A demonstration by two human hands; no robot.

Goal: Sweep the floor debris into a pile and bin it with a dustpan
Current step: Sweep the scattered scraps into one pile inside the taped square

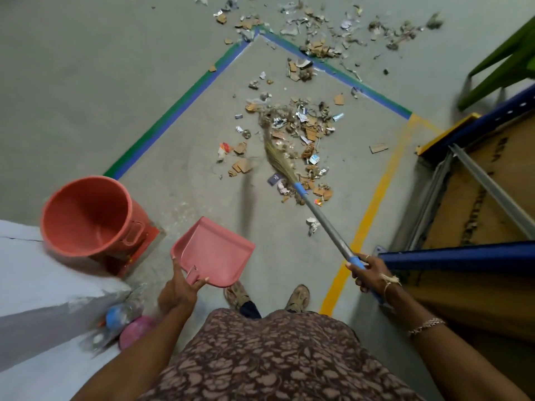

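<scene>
My left hand (178,287) grips the handle of a pink dustpan (215,250), held above the floor in front of me. My right hand (369,273) grips the grey pole of a broom (324,221) with blue bands. Its straw head (275,151) reaches into a loose spread of debris (304,131): cardboard scraps, paper, foil and wrappers on the grey floor. More debris (318,27) lies farther away beyond the blue and green floor tape. An empty orange-red bin (86,215) stands at my left.
Blue and green tape (173,111) and yellow tape (373,204) mark lines on the floor. A blue metal rack with brown boards (463,256) stands at the right, a green frame (506,62) beyond it. A white surface (43,285) and a bottle (118,314) lie at my left.
</scene>
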